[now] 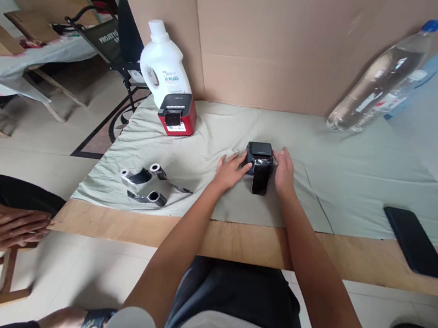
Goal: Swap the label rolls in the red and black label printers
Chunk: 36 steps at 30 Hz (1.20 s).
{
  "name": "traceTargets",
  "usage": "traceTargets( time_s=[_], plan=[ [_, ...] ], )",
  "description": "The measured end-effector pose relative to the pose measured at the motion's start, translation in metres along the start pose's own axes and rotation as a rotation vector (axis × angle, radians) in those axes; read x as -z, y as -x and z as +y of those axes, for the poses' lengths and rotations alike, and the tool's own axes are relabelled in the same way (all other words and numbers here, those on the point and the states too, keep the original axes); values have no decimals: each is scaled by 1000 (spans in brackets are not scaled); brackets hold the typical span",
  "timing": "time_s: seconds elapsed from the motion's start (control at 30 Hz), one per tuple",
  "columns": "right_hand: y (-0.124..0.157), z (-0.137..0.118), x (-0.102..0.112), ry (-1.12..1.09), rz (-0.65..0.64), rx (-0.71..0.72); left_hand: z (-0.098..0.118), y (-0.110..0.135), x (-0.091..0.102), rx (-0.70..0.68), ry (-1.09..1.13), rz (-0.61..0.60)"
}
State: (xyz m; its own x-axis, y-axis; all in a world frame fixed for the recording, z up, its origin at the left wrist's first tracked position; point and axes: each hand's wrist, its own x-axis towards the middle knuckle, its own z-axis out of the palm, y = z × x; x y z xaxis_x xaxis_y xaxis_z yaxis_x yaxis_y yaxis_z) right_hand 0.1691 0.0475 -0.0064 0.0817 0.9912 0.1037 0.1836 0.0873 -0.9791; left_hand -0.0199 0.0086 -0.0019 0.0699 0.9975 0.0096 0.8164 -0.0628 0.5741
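Note:
A small black printer (260, 149) sits on the cloth in front of me, with a glossy black strip (260, 179) hanging from its front. My left hand (230, 172) lies against the printer's left side, fingers spread and thumb near the strip. On the other side, my right hand (284, 171) touches the printer's right edge with its fingers stretched forward; some of them are partly hidden. Neither hand is wrapped round anything. To the left lie several partly unrolled black-and-white paper rolls (155, 198).
A red and black printer (191, 118) stands before a white jug (168, 67) at the back left. Clear bottles (382, 79) lean near the cardboard wall (303, 50). A dark phone (416, 242) lies right. Another person's hands (4, 232) rest beside the table's left corner.

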Motion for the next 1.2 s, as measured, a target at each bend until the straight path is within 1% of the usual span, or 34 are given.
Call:
traceTargets(
  time_s=[0.07,0.1,0.23,0.33,0.43,0.5,0.57,0.63,0.67,0.8,0.9,0.97,1.0,1.1,1.2],
  plan=[
    [-2,-5,-1,-40,53,10,0,1,2,1,-7,-22],
    [-4,-7,-2,-44,51,15,0,1,3,1,-7,-28],
    [-13,-16,0,-77,-34,-25,0,2,5,-4,20,-36],
    [-19,-20,4,-62,-44,-79,0,1,6,-7,44,-36],
    [-29,-22,3,-36,-47,-71,1,1,7,-3,50,-44],
    [-39,-23,1,22,-45,-17,2,1,8,9,53,-53],
    [-51,-25,-2,110,-46,69,2,0,9,20,58,-59],
    [-62,-26,-4,194,-66,137,2,0,9,24,65,-62],
    [-66,-28,-5,232,-84,149,2,-1,9,22,68,-61],
    [-72,-31,0,321,-133,166,2,-1,7,23,57,-52],
    [-73,-30,7,374,-144,290,3,1,6,29,43,-48],
    [-77,-28,11,517,-195,349,4,1,6,35,38,-50],
    [-80,-28,12,609,-238,349,4,1,6,38,37,-51],
    [-93,-32,13,841,-427,242,4,1,6,39,40,-48],
    [-105,-42,9,964,-623,128,4,1,6,36,53,-47]
  ],
)
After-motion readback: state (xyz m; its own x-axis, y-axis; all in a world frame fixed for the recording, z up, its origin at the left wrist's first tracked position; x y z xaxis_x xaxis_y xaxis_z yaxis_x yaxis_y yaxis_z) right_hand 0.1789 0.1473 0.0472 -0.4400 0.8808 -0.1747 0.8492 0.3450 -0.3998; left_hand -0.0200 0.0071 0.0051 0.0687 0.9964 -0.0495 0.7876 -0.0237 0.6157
